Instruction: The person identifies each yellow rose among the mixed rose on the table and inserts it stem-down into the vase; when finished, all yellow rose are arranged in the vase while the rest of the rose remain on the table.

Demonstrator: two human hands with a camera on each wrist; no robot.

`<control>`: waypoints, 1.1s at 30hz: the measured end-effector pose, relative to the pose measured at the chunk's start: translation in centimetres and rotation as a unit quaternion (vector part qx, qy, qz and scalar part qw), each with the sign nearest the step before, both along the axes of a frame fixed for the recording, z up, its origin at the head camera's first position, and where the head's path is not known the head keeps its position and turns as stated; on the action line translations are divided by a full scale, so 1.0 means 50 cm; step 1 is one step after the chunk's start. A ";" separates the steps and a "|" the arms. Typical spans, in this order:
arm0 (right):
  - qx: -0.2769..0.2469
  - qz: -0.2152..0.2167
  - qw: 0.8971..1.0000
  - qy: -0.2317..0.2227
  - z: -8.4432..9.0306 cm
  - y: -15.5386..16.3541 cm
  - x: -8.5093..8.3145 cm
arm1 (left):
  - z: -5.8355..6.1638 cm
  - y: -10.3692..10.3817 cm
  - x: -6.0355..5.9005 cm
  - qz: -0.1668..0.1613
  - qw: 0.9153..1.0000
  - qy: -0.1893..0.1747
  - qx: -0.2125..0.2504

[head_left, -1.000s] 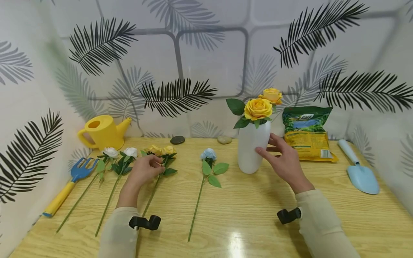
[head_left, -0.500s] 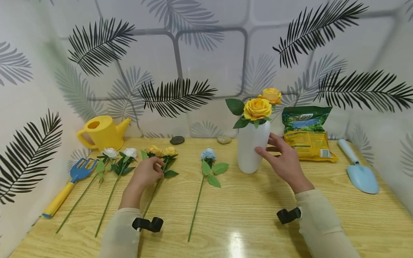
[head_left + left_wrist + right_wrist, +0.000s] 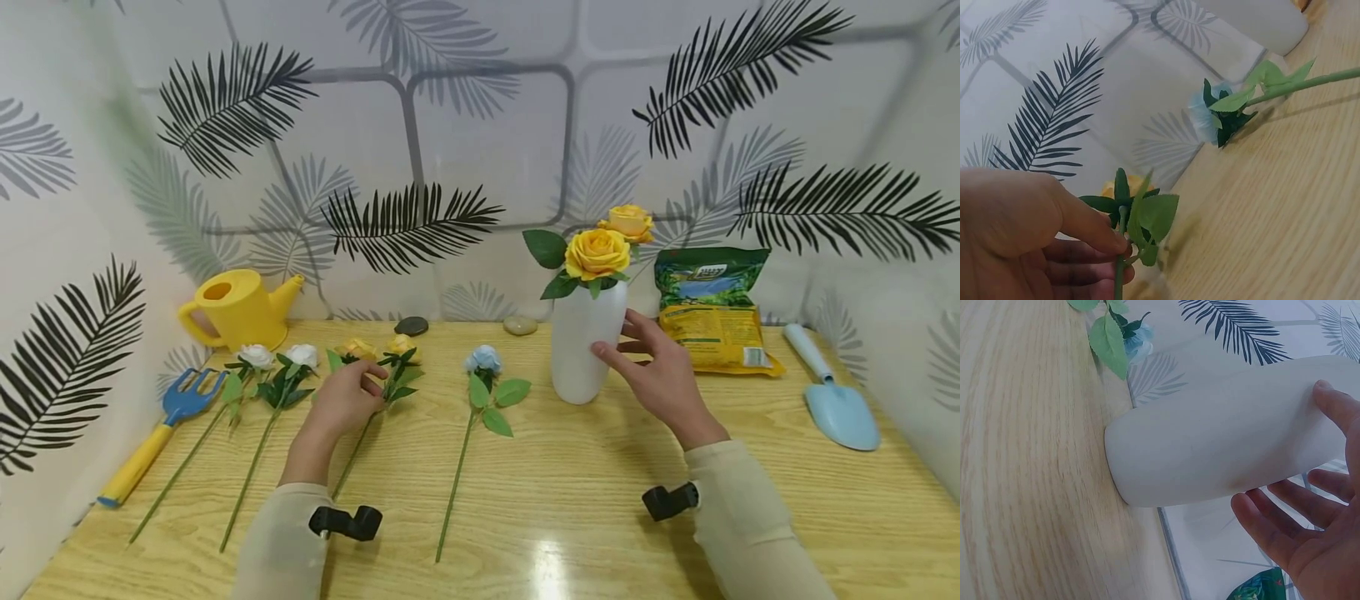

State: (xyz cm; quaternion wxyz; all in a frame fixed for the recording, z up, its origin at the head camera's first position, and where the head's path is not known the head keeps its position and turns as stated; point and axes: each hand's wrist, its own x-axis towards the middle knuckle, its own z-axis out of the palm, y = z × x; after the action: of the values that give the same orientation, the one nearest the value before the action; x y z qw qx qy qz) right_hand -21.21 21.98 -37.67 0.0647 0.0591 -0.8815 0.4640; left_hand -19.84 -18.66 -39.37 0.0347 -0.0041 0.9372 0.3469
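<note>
Landmark: the white vase [image 3: 588,342] stands upright on the bench [image 3: 570,500].
Far left of the vase: a blue fork [image 3: 161,425], a yellow watering can [image 3: 238,307] and two white roses [image 3: 279,357] lie or stand there.
My left hand [image 3: 341,402]: left of the vase, my thumb and fingers pinch the yellow rose [image 3: 402,343] by its stem just under the leaves.
Handling: I judge the rose light, springy, its petals easily crushed; the bare stem is the place to hold.
Between: a blue rose [image 3: 483,360] lies flat.
My right hand [image 3: 660,375]: relaxed, fingertips touching the vase's side.
Right of the vase: a soil bag [image 3: 712,304] and a trowel [image 3: 836,404].
</note>
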 end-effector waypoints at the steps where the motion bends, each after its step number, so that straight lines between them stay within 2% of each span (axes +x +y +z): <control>1: 0.000 0.000 1.000 0.001 0.001 0.000 0.000 | 0.002 0.003 -0.001 -0.002 1.000 0.005 0.001; 6: -0.001 -0.001 1.000 0.000 0.002 0.002 -0.001 | 0.010 0.015 -0.003 -0.008 1.000 0.027 -0.001; 10: -0.001 0.001 1.000 -0.007 -0.002 0.003 0.001 | 0.012 0.025 -0.001 -0.002 1.000 0.028 0.008; 14: -0.001 0.002 1.000 -0.010 -0.007 0.004 0.004 | 0.011 0.032 0.003 0.001 0.999 0.030 0.024; 21: -0.002 0.002 1.000 -0.009 -0.008 0.002 0.006 | 0.024 0.044 0.010 -0.009 0.995 0.071 0.075; 26: 0.000 0.003 1.000 -0.010 -0.006 0.003 0.006 | 0.043 0.068 0.016 -0.001 0.985 0.109 0.132; 33: -0.001 0.005 1.000 -0.009 -0.001 -0.001 0.000 | 0.083 0.110 0.034 -0.005 0.958 0.198 0.208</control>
State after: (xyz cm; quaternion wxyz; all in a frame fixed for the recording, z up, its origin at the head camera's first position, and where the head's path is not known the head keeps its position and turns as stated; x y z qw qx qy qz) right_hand -21.19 21.93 -37.75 0.0545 0.0598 -0.8814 0.4654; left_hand -18.14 -13.16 -35.20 -0.1495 0.0764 0.8325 0.5279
